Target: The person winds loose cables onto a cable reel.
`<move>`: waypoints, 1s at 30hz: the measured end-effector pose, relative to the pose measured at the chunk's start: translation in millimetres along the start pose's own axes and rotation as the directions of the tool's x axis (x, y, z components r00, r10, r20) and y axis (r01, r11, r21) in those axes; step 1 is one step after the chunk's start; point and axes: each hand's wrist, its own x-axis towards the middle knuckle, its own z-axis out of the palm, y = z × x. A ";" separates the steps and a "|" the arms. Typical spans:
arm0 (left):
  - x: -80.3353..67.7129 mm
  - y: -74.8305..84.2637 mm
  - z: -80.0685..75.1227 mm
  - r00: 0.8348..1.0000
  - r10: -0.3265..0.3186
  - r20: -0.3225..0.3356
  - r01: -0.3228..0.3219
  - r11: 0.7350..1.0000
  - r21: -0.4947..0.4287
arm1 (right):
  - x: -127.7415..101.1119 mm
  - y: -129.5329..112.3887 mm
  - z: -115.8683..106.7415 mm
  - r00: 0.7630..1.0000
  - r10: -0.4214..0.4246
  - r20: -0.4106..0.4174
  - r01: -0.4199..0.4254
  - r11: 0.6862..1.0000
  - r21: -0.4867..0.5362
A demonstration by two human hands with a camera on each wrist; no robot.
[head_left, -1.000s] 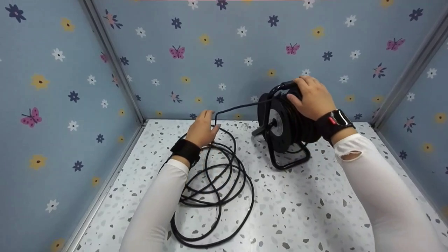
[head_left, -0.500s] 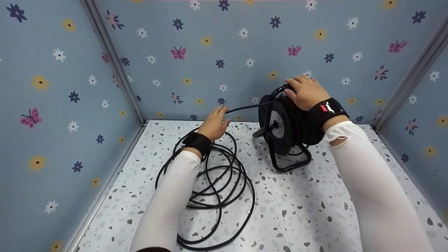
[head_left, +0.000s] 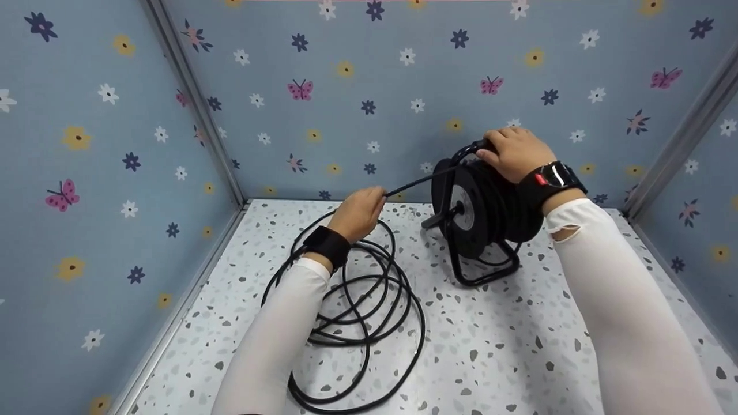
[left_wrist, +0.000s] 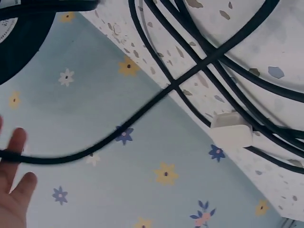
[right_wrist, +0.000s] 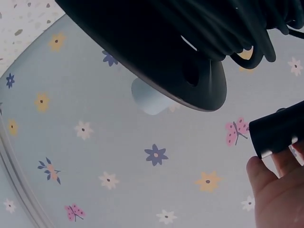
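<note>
My left hand [head_left: 358, 214] holds a black cable [head_left: 418, 182] that runs up from there to the cable reel [head_left: 487, 202]. In the left wrist view the cable [left_wrist: 133, 118] crosses the fingers, with the thumb apart from it. My right hand [head_left: 520, 153] grips the handle at the top of the reel, which stands upright on its tubular frame. The right wrist view shows the fingers and thumb at the black handle [right_wrist: 278, 133], close to the reel's wound cable [right_wrist: 228, 23]. Below my left hand, loose cable loops [head_left: 424, 323] lie on the floor.
The speckled white floor [head_left: 473, 357] ends at a blue flowered back wall [head_left: 415, 75]. Similar panels rise left [head_left: 98, 230] and right [head_left: 709, 190]. A white block-like piece [left_wrist: 231, 130] sits by the cable loops in the left wrist view.
My left hand has moved to the right and its fingers have closed on the cable, which now runs straighter to the reel. My right hand stays on the reel's handle.
</note>
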 end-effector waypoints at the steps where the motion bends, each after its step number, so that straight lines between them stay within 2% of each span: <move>1: 0.2 3.3 -1.3 0.999 0.027 -0.029 -0.027 1.000 0.011 | -0.3 -0.8 -1.8 1.000 0.002 0.003 -0.002 1.000 -0.006; 5: 2.7 21.0 -8.4 0.988 0.113 -0.108 -0.110 0.993 0.035 | -2.5 -7.3 -12.0 1.000 0.013 0.021 -0.012 0.999 -0.036; 10: 9.4 47.6 -16.9 0.967 0.193 -0.165 -0.192 0.981 0.027 | -4.2 -12.3 -21.0 0.999 0.033 0.025 -0.030 0.996 -0.087; 17: 6.6 81.6 -19.8 0.945 0.286 -0.161 -0.289 0.957 0.001 | -8.0 -9.3 -21.6 0.999 0.049 0.020 -0.045 0.990 -0.132; 20: 1.9 93.3 -20.4 0.933 0.316 -0.170 -0.317 0.948 0.024 | -11.9 -3.3 -16.8 0.998 0.055 0.017 -0.053 0.992 -0.115; 24: -2.4 103.8 -22.3 0.912 0.367 -0.181 -0.360 0.930 0.074 | -17.4 7.0 -11.9 0.997 0.070 0.013 -0.068 0.993 -0.095; 27: -4.6 106.0 -24.7 0.899 0.396 -0.189 -0.386 0.918 0.089 | -20.7 12.6 -12.5 0.997 0.073 0.010 -0.072 0.992 -0.102; 30: -7.0 103.2 -28.3 0.895 0.400 -0.198 -0.389 0.916 0.093 | -23.0 16.0 -15.4 0.997 0.080 0.001 -0.079 0.991 -0.106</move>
